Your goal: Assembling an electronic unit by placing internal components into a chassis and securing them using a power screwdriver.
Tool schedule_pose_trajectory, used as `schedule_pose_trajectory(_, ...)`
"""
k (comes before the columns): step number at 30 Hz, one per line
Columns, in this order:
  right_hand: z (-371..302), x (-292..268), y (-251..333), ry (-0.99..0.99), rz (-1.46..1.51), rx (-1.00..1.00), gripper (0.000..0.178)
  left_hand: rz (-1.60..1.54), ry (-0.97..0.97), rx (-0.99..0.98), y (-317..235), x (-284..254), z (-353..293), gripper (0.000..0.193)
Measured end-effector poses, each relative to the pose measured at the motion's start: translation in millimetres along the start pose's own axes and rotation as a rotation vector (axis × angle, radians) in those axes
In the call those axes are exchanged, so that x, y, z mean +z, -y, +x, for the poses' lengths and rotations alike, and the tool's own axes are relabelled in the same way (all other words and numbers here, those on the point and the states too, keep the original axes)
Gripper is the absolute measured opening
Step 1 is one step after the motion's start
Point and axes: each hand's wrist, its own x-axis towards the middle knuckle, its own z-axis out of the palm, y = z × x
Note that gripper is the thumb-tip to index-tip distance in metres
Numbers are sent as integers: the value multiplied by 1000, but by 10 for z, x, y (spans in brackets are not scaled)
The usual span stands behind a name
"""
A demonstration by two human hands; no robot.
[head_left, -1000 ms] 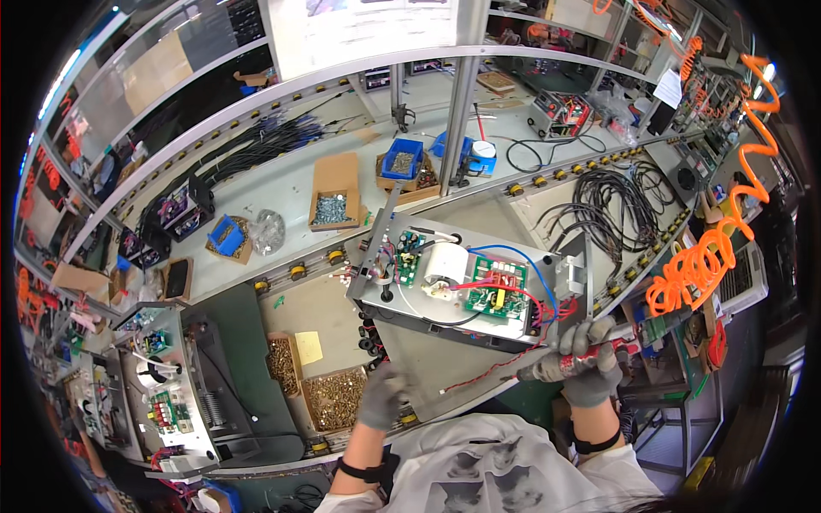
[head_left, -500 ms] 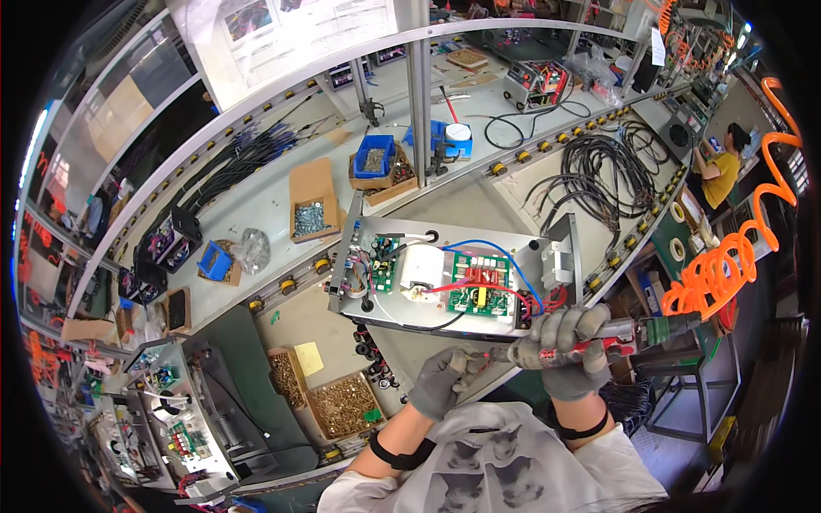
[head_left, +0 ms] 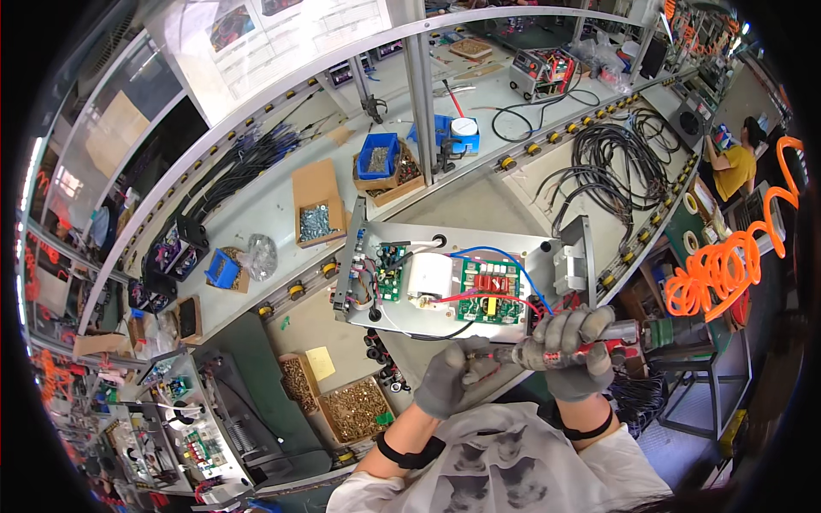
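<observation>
My right hand (head_left: 566,352), in a grey glove, is wrapped round a red and grey power screwdriver (head_left: 627,340) that lies nearly level with its tip to the left. At that tip, my gloved left hand (head_left: 446,376) has its fingers pinched together; whatever they hold is too small to name. Just beyond both hands sits an open metal chassis (head_left: 359,318). It carries a green circuit board (head_left: 491,292) with red and yellow parts, a white block-shaped component (head_left: 430,279), and red and blue wires.
Cardboard boxes of brass-coloured fasteners (head_left: 354,409) lie at the near left, beside another open chassis (head_left: 205,440). Farther back are a box of silver screws (head_left: 316,221), a blue bin (head_left: 376,157) and coiled black cables (head_left: 603,175). An orange coiled hose (head_left: 714,278) hangs at right.
The view has shifted slightly, so the bench appears a little lower and farther right. Both hands stay close together at the screwdriver, with the left still at its tip.
</observation>
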Motion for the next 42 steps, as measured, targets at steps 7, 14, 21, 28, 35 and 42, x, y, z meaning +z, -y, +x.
schedule_pose_trajectory(7, 172, -22, -10, -162, -165, -38, 28, 1616, -232, 1072, -602, -39, 665, 21)
schedule_pose_trajectory(14, 331, -177, -224, -183, -299, -123, 27, 1643, -253, 507, -702, 11, 914, 25)
schedule_pose_trajectory(21, 493, -255, -470, -135, -205, -124, 23, 1856, -128, 566, -725, 23, 999, 21)
schedule_pose_trajectory(28, 523, -330, -608, -125, -173, -69, 23, 1827, -52, 640, -751, 31, 971, 17)
schedule_pose_trajectory(35, 609, -289, -625, -85, -223, 6, 17, 1698, 100, 942, -729, -193, 1017, 10)
schedule_pose_trajectory(42, 599, -394, -666, -125, -205, 212, 11, 1646, 77, 952, -728, -193, 970, 6)
